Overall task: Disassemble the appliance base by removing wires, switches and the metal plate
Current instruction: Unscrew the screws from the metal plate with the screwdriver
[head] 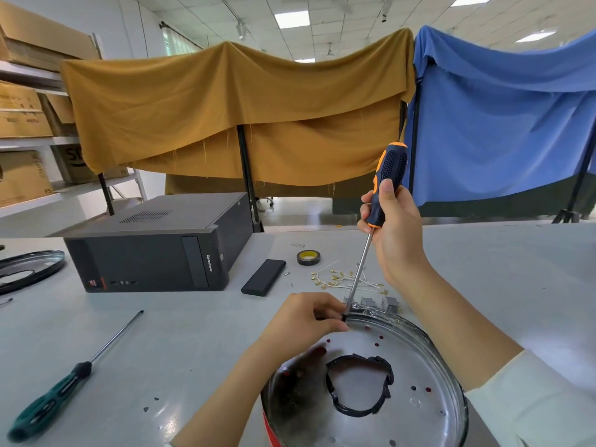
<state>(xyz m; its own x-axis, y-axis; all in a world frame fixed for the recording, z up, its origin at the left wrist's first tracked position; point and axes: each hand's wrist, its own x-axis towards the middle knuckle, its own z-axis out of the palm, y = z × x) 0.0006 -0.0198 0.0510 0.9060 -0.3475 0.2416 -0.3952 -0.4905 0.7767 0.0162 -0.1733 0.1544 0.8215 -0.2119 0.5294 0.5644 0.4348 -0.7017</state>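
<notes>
Appliance base [419, 375] is steadied on the desk [193, 333] at its far rim by the pinching left hand [309, 317], beside which the screwdriver [374, 227], gripped steeply from above by the right hand [396, 221], is seated.
</notes>
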